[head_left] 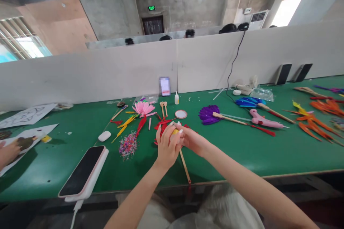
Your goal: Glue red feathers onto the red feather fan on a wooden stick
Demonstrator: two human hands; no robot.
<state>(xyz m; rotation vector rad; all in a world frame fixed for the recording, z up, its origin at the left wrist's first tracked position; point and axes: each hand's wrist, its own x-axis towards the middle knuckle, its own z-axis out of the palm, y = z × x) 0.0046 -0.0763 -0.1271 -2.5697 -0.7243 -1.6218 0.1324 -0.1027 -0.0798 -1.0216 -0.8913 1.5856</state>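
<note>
Both my hands meet over a red feather piece (159,136) at the middle of the green table. My left hand (168,145) has its fingers curled around a small yellow-and-white object (175,131), which is mostly hidden. Against the same object, my right hand (191,139) presses with its fingertips. Below the hands, a thin wooden handle (185,164) with a red tip runs to the table's front edge. Just behind them lie a round white dish (181,114) and a white bottle (176,98), the bottle upright.
Left are a phone (82,171) on a white stand, a pink feather flower (143,108) and confetti (128,145). Right are a purple fan (209,115), a pink glue gun (264,120) and orange feathers (319,125). Another person's hand (10,152) is far left.
</note>
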